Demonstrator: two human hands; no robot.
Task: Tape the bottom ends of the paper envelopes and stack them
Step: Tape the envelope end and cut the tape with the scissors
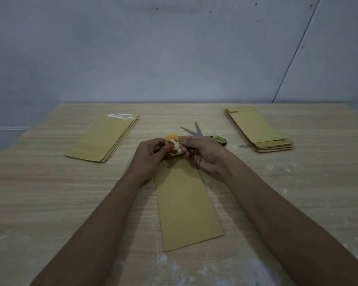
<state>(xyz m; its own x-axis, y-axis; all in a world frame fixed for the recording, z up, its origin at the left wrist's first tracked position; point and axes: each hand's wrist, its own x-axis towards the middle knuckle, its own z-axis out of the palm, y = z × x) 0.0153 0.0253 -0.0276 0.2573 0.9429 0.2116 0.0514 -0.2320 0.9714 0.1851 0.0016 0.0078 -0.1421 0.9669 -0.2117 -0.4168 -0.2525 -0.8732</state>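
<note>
A brown paper envelope (186,205) lies flat in the middle of the wooden table (50,193), its far end hidden under my hands. Above that far end, my left hand (151,157) and my right hand (203,155) both hold a small roll of clear tape with a yellow core (172,141). My right thumb and fingers pinch at the roll's edge. A stack of envelopes with shiny tape on their far ends (105,138) lies at the left. Another stack of envelopes (258,131) lies at the right.
Scissors with green-and-black handles (203,134) lie open just behind my right hand. White dusty smears mark the table at the near edge and right side. A grey wall stands behind the table's far edge.
</note>
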